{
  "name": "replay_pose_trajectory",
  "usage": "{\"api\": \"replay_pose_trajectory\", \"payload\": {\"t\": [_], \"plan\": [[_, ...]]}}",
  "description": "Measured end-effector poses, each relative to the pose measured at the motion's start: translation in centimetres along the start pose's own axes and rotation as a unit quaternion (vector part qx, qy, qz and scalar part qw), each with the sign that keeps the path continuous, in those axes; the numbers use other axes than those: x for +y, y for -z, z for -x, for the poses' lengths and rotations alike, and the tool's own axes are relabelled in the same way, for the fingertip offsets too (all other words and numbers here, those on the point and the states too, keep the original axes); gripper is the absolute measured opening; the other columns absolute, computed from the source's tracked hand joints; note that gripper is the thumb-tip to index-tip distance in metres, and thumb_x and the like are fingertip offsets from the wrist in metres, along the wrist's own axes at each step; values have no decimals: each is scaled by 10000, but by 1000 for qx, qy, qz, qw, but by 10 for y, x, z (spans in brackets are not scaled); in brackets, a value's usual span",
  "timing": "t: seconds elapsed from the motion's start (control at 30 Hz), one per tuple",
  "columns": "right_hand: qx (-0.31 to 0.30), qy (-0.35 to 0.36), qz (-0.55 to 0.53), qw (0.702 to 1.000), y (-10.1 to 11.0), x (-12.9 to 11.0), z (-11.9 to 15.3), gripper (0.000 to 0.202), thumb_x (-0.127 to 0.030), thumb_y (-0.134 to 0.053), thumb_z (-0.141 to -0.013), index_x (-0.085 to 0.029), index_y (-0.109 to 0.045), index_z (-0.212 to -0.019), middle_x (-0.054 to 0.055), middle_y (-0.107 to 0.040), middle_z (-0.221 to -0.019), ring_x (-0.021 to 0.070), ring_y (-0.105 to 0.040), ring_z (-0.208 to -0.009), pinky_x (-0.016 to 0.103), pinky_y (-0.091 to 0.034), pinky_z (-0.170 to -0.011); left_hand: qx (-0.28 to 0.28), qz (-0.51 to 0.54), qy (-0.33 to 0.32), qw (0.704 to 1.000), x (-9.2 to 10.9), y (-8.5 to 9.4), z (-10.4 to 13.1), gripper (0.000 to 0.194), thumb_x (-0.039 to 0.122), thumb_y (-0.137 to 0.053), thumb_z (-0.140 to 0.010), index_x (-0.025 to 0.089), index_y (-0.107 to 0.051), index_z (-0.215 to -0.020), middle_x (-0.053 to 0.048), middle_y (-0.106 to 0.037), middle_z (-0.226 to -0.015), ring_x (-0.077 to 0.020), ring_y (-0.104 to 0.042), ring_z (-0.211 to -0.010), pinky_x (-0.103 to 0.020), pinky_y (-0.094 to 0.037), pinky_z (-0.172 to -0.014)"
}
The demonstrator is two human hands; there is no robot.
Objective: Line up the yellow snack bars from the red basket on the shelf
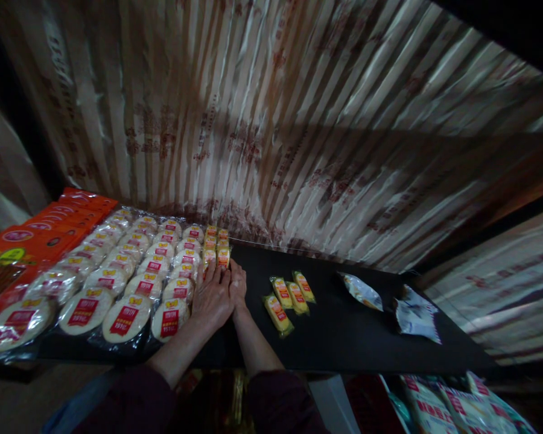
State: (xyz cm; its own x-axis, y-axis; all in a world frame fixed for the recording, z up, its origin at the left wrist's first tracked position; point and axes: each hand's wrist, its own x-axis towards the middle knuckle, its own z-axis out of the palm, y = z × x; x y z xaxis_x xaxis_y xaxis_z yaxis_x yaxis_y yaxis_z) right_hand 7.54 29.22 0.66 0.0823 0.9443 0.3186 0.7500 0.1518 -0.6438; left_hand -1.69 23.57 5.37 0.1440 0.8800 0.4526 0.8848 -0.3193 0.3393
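Shelf (339,340) (blk) w/ loose yellow pkts (297,298), shiny sheeting (253,120) behind, dim light.

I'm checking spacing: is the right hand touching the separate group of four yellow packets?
Apart. The head view shows a strip of bare black shelf between the right hand and the four yellow packets.

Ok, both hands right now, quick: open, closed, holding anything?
Left hand: open, laid out against the near end of the yellow packets.
Right hand: touching the left, beside those packets; open or closed cannot be told.
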Motion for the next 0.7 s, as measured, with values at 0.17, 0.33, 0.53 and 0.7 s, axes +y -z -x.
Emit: {"api": "replay_pose_trajectory", "payload": {"t": [0.17, 0.33, 0.53, 0.7], "plan": [[-6, -4, -15, 1000, 2, 6, 4, 445, -158, -390, -856, -121, -533, -1276, 124, -610, -1245, 215, -548, -1141, 358, -363, -1011, 14, -11, -6, 1000, 3, 4, 1, 385, 288, -386, -887, 131, -649, -1120, -150, -618, -1236, -311, -409, -1305, -569, -189, -1117], [18, -3, -28, 999, 6, 12, 16, 460, -152, -377, -849, -122, -535, -1280, 132, -600, -1259, 221, -539, -1162, 390, -366, -1021, 14, -8, -36, 999, 9, 12, 7, 391, 304, -380, -897, 116, -650, -1110, -159, -596, -1266, -310, -408, -1309, -554, -228, -1112], [50, 22, -80, 995, 29, 8, 55, 428, -164, -376, -828, -142, -591, -1197, 117, -633, -1181, 207, -554, -1106, 388, -392, -1001, -7, 64, -81, 995, 23, 10, 33, 454, 288, -310, -917, 39, -585, -1179, -188, -604, -1242, -286, -467, -1262, -482, -355, -1071], [55, 3, -100, 994, 61, -3, 110, 397, -187, -366, -845, -162, -589, -1173, 92, -646, -1115, 197, -566, -1057, 378, -422, -975, -27, 138, -115, 983, 42, 24, 72, 445, 299, -307, -915, 51, -538, -1203, -178, -608, -1216, -249, -515, -1208, -408, -423, -1035]]}}
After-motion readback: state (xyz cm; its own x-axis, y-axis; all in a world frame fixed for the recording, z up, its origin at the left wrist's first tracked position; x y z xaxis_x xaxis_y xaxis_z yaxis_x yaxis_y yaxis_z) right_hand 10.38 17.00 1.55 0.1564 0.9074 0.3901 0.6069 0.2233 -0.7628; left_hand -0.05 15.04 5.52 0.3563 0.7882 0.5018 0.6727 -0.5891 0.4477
